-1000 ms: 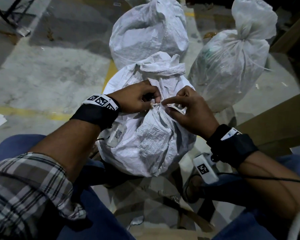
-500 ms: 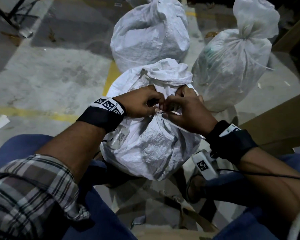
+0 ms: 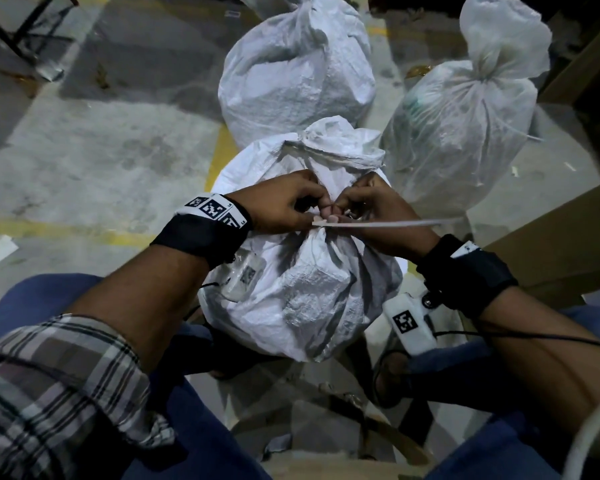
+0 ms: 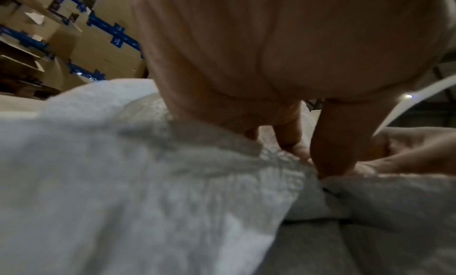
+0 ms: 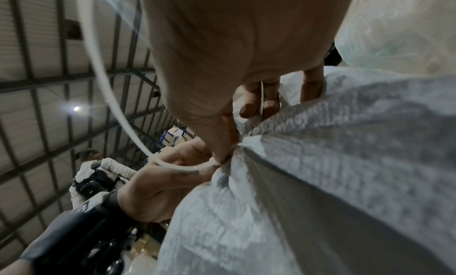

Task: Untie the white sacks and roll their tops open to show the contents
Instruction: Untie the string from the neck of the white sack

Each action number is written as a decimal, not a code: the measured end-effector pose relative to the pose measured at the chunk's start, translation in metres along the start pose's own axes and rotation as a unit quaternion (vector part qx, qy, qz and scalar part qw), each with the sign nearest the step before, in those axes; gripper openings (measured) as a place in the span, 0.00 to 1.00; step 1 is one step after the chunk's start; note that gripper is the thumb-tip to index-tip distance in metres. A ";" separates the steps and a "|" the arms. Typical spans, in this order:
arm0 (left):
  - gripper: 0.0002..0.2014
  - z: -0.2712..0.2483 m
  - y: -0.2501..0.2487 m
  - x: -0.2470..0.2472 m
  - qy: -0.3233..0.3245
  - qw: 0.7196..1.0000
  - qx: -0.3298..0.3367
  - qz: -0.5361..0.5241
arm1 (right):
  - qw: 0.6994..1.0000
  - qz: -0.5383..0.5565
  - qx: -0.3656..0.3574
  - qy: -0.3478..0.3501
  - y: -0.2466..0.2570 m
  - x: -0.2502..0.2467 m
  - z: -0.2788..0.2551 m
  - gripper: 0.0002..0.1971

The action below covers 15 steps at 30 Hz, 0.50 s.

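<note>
The near sack [image 3: 302, 282] is standing on the floor between the person's knees. Both hands are working at its tied neck. The left hand [image 3: 284, 206] is pinching the knot, and the right hand [image 3: 378, 213] is pinching it from the other side. The tie strip [image 3: 388, 223] is sticking out sideways, toward the right, so the right hand is nearer to pull it. Two more sacks [image 3: 298, 74] are standing behind, tied.

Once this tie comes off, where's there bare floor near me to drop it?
Bare concrete floor lies left of the near sack, beyond the yellow line. It is crowded ahead and to the right: two tied sacks stand close behind, and a cardboard box borders the right.
</note>
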<state>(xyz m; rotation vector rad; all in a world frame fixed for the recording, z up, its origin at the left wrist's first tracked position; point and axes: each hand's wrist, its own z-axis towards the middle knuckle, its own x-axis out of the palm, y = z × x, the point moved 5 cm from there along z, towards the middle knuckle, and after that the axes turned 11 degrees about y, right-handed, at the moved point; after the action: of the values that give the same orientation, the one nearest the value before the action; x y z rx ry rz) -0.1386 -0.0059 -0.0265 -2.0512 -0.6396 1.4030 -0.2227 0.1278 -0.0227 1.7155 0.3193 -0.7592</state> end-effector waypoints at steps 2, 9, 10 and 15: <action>0.04 0.001 -0.003 -0.001 0.005 1.000 0.001 0.007 | 1.000 0.021 0.004 0.016 0.000 0.000 0.001 0.11; 0.02 0.002 -0.005 -0.004 0.029 0.999 -0.030 -0.005 | 0.999 0.053 0.012 0.006 0.001 -0.001 0.002 0.14; 0.03 0.001 -0.004 -0.005 0.030 0.999 -0.039 -0.014 | 0.999 0.047 0.026 -0.005 -0.001 -0.001 0.001 0.12; 0.04 -0.001 -0.005 -0.006 0.036 0.998 -0.058 -0.016 | 0.999 0.030 0.033 0.015 -0.003 0.002 0.003 0.10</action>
<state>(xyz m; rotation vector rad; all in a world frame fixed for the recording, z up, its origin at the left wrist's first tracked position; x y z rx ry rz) -0.1401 -0.0061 -0.0191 -2.1609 -0.7347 1.2948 -0.2237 0.1253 -0.0270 1.7914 0.2656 -0.7076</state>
